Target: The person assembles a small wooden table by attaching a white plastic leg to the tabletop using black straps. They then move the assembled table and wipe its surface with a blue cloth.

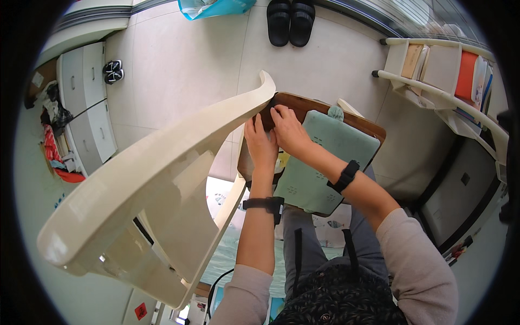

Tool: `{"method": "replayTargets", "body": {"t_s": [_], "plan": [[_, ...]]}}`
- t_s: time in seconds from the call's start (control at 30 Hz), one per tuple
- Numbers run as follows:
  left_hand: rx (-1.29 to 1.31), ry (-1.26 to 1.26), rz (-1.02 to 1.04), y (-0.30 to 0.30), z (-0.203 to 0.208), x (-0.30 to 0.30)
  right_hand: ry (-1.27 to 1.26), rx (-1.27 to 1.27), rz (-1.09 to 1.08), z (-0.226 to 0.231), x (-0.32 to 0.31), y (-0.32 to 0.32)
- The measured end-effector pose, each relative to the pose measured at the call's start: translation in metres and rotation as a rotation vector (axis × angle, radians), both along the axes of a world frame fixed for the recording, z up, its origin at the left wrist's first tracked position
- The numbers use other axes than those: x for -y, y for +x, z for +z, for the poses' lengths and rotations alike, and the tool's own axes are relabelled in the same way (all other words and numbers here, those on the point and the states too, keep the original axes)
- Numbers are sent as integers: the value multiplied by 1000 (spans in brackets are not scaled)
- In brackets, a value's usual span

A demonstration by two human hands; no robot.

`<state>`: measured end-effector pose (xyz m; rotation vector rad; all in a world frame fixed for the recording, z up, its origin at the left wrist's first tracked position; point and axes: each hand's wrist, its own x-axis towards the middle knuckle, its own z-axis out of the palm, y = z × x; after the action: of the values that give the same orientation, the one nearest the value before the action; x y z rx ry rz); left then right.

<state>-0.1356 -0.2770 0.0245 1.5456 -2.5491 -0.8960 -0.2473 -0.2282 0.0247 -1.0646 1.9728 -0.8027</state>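
A brown wooden-looking board with raised edges [374, 129] lies in front of me, beside a large cream chair frame with a curved arm [162, 141]. My right hand [291, 131] is at the board's far left corner, fingers curled against its dark inner side; what they grip is hidden. Just left of it, my left hand [262, 143] reaches up with fingers stretched and slightly apart, touching near where the cream arm meets the board. On the board rests a flat mint-green rectangular thing [330, 162] with a rounded tab at its far edge. My right forearm crosses over it.
Black slippers [290, 23] and a light-blue bag [214, 8] are on the tiled floor ahead. A cream rack with books and folders [439, 76] stands at the right. Small black shoes [113, 71] sit by a white cabinet [86, 108] at the left.
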Motion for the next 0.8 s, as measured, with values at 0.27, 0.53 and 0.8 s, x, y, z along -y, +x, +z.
{"method": "replayTargets", "body": {"t_s": [0.27,0.53,0.8], "plan": [[-100,109,60,31,2,-4,-37,-28,-272,-5,15,35],[-191,167,-150,48,-14,-19,-87,-70,-153,-9,9,31],[-137,240,-40,33,3,-20,-33,-154,30,-2,-14,32]]}}
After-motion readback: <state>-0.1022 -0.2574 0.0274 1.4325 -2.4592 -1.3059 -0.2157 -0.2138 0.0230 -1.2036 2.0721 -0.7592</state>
